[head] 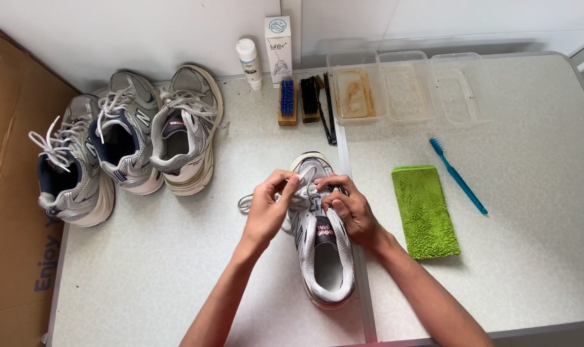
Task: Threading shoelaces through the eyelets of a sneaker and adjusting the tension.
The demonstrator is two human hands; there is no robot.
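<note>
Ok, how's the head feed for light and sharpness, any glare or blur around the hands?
Head view: light is even and soft, with faint shadows under the forearms and beside the cloth. No strong glare on the table. The left hand, right hand and shoe are sharp, with slight softness on the laces. Wide-angle bending shows at the table's edges.

Single head view, looking steeply down at table (176, 276) from above, close, wall at top.

table (176, 270) grey, speckled | on it: four sneakers (323, 250), green cloth (425, 211), toothbrush (458, 175), brushes (287, 101), trays (407, 87)
</note>
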